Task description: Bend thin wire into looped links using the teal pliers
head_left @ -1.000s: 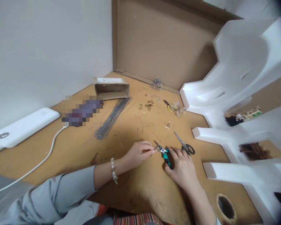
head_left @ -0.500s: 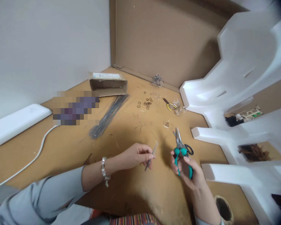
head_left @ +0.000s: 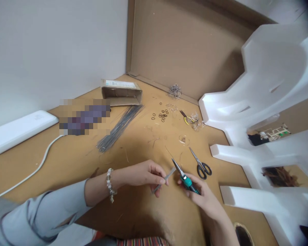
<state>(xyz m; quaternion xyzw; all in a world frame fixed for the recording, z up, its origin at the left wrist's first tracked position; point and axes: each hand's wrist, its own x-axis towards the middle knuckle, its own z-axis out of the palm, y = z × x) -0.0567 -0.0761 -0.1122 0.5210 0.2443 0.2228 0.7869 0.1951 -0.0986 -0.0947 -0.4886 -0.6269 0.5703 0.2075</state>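
In the head view, the left hand [head_left: 154,177] pinches wires [head_left: 169,173] between thumb and fingers; the right hand [head_left: 199,191] is closed around the pliers [head_left: 187,181], just beside them. Scissors [head_left: 200,164] lie near the right hand.

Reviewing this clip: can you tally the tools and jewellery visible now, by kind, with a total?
Pliers: 2 (green pair in the right hand, yellow pair on the table)
Scissors: 1
Bracelet: 1
Total: 4
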